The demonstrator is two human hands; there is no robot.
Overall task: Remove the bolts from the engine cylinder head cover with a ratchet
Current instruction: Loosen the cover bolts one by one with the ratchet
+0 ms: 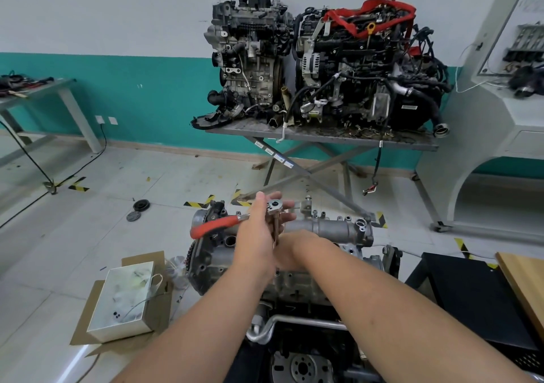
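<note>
Both hands are up over the engine [294, 276] on the floor: the left hand [259, 235] grips the red-handled ratchet [216, 226], handle poking out left. A metal fitting [275, 207] with a bolt hanging from it sits at its fingertips. The right hand [290, 253] is tucked behind the left, its grip hidden.

This is a car-repair workshop or training shop. Two stripped engines [323, 62] with hoses and wiring sit on a grimy steel table [321, 137] at 12 o'clock. A third engine [282, 253] stands on the tiled floor [88, 226], which carries yellow-black hazard tape [200, 203]. At 9 o'clock a bench [38, 91] holds scattered tools.
</note>
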